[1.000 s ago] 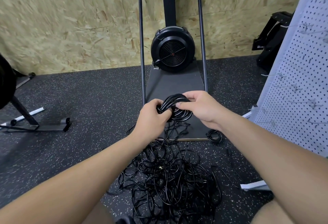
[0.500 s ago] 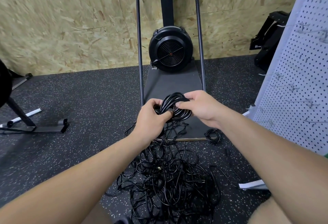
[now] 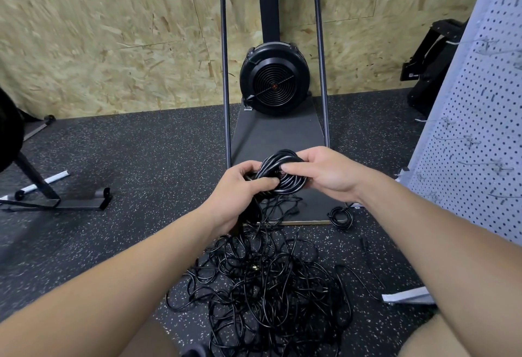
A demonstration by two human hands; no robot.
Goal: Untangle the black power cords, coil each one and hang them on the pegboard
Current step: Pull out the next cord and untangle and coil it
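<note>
Cords (image 3: 262,294) in black are seen heaped in a loose tangle on the speckled rubber floor (image 3: 127,175), between the person's knees and the near edge of a dark platform. That platform belongs to a black fan machine (image 3: 272,79), which is framed by a tall metal tube and set against the chipboard wall (image 3: 99,31) at the far edge of the floor. A white pegboard (image 3: 477,141) is stood along the right edge of the floor, with wire hooks seen on its face; no cord is hung on it. Part of a dark stand (image 3: 56,201) is seen at the left edge of the floor.

One coiled cord (image 3: 282,173) is held up above the platform's near edge, with a strand trailing down from it into the tangle. It is gripped from the left by the left hand (image 3: 243,187), whose fingers are curled round the bundle with the thumb pressed on top. It is gripped from the right by the right hand (image 3: 324,173), the thumb laid over the loops and the fingers wrapped behind them.

A small finished coil (image 3: 340,216) is laid on the floor just beside the platform's near right corner, apart from the tangle. A single loose plug end (image 3: 364,243) is seen on the floor nearer the pegboard.
</note>
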